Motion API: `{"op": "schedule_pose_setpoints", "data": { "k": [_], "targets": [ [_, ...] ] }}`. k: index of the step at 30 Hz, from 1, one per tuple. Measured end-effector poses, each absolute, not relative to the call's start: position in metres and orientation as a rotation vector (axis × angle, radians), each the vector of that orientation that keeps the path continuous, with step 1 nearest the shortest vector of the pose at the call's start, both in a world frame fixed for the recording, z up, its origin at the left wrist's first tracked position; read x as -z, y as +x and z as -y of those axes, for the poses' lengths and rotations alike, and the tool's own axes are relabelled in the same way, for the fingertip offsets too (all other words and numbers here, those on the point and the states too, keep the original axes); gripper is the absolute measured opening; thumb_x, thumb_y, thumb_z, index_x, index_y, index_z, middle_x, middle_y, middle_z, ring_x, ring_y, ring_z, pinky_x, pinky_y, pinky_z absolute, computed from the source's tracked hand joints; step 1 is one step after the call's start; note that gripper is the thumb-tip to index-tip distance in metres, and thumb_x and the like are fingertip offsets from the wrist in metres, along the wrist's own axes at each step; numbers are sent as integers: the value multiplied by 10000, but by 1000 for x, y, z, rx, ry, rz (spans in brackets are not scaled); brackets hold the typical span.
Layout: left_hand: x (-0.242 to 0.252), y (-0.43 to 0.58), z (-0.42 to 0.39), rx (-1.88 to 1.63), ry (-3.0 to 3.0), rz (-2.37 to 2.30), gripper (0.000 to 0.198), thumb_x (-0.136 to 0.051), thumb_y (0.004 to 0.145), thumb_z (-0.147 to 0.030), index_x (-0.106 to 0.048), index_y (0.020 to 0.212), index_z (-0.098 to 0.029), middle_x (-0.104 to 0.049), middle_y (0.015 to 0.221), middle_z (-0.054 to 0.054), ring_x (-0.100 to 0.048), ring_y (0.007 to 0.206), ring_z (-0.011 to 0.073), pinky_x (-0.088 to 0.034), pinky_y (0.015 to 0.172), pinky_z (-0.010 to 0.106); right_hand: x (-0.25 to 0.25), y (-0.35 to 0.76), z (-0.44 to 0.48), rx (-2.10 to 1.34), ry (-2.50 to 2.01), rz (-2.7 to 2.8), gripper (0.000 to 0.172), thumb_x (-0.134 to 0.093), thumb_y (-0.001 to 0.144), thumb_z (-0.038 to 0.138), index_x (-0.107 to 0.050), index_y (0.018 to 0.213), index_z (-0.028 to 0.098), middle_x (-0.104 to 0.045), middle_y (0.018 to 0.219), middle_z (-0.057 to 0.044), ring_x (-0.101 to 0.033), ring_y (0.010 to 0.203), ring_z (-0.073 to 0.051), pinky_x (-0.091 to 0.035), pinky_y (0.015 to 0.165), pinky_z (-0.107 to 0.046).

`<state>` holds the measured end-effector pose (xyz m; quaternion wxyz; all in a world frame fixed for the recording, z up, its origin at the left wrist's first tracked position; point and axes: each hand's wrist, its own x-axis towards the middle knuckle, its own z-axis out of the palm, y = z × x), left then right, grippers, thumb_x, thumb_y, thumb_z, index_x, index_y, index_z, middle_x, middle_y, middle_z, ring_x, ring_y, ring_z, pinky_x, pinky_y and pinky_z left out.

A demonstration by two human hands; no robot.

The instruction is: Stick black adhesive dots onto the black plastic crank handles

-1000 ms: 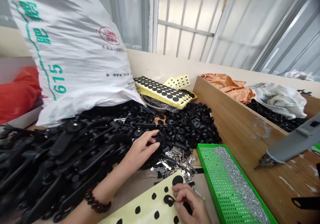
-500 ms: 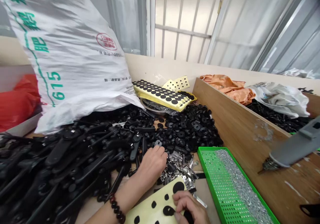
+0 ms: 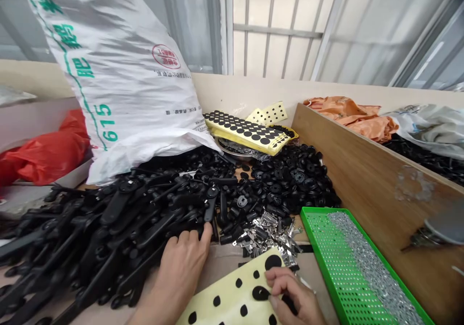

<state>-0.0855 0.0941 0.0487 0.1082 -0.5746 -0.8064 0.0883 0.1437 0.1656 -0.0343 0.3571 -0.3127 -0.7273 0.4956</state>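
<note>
My left hand (image 3: pixel 184 262) reaches over the pile of black plastic arms (image 3: pixel 145 228), palm down. Its index finger stands apart from the others and touches the lower end of one arm; the other fingertips are hidden among the parts. At the bottom centre, a yellow backing sheet (image 3: pixel 228 296) carries black stickers, small dots and larger rounds. My right hand (image 3: pixel 295 296) is over its right side, thumb and index finger pinched at the edge of a large black round sticker (image 3: pixel 260 293). A grey disc (image 3: pixel 242 201) lies among the black parts beyond my left hand.
Small metal clips (image 3: pixel 268 235) lie beyond the sheet. To the right are a green tray (image 3: pixel 322 262) of small metal pieces, a wooden partition (image 3: pixel 362 170) and a blurred grey tool (image 3: pixel 442 226). Black round caps (image 3: pixel 290 175), stacked sticker sheets (image 3: pixel 250 134) and a white sack (image 3: pixel 134 73) stand behind.
My left hand has moved left, away from the grey disc, onto the black arms. My right hand stays at the sticker. The whole view has shifted slightly.
</note>
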Motion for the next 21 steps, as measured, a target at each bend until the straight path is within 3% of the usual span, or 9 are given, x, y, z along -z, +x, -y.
{"op": "schedule_pose_setpoints", "data": {
  "k": [2, 5, 9, 11, 14, 18, 21],
  "targets": [
    [-43, -87, -90, -344, -1699, 2413, 596, -343, 754, 108, -508, 1297, -71, -690, 790, 153, -650, 780, 315, -490, 642, 407, 28, 146, -168, -1413, -812, 1864, 97, -608, 712, 132, -593, 679, 222, -681, 920, -63, -648, 863, -211, -491, 768, -259],
    [-40, -92, -88, -289, -1764, 2465, 557, -343, 788, 52, -475, 1319, -57, -701, 877, 151, -650, 841, 290, -505, 714, 401, 20, 147, -169, -1600, -828, 1760, 76, -641, 740, 195, -590, 687, 214, -661, 957, -87, -621, 917, -229, -485, 797, -287],
    [-41, -99, -83, 318, -1919, 2614, 480, -387, 823, -118, -501, 1288, -151, -657, 1149, 106, -613, 1033, 252, -473, 868, 357, 10, 147, -167, -1709, -871, 1476, 146, -694, 733, 309, -595, 687, 212, -651, 970, -80, -587, 948, -242, -454, 823, -309],
    [-43, -100, -80, 645, -1961, 2714, 454, -403, 806, -181, -531, 1240, -218, -648, 1178, 57, -588, 1086, 250, -440, 910, 358, 5, 147, -168, -1762, -885, 1398, 163, -707, 728, 327, -602, 683, 210, -653, 980, -74, -575, 959, -241, -436, 825, -307],
    [-44, -91, -77, 1100, -1932, 2909, 419, -437, 765, -245, -556, 1165, -217, -687, 1024, 46, -622, 962, 260, -455, 819, 355, -4, 148, -170, -1871, -877, 1246, 164, -717, 719, 305, -597, 665, 208, -654, 982, -52, -572, 929, -218, -420, 822, -298],
    [-38, -64, -75, 1952, -2024, 3005, 381, -490, 684, -250, -573, 1047, -167, -659, 829, 23, -593, 740, 187, -426, 622, 252, -15, 144, -167, -2072, -769, 1110, 142, -717, 701, 262, -598, 661, 196, -643, 986, -48, -566, 858, -196, -417, 777, -293],
    [-28, -46, -76, 2164, -2149, 3055, 361, -495, 633, -206, -592, 976, -144, -586, 669, -24, -469, 557, 111, -321, 501, 210, -16, 137, -160, -2157, -734, 1165, 110, -709, 686, 231, -611, 665, 188, -636, 989, -52, -549, 860, -195, -401, 767, -291]
  ]
}}
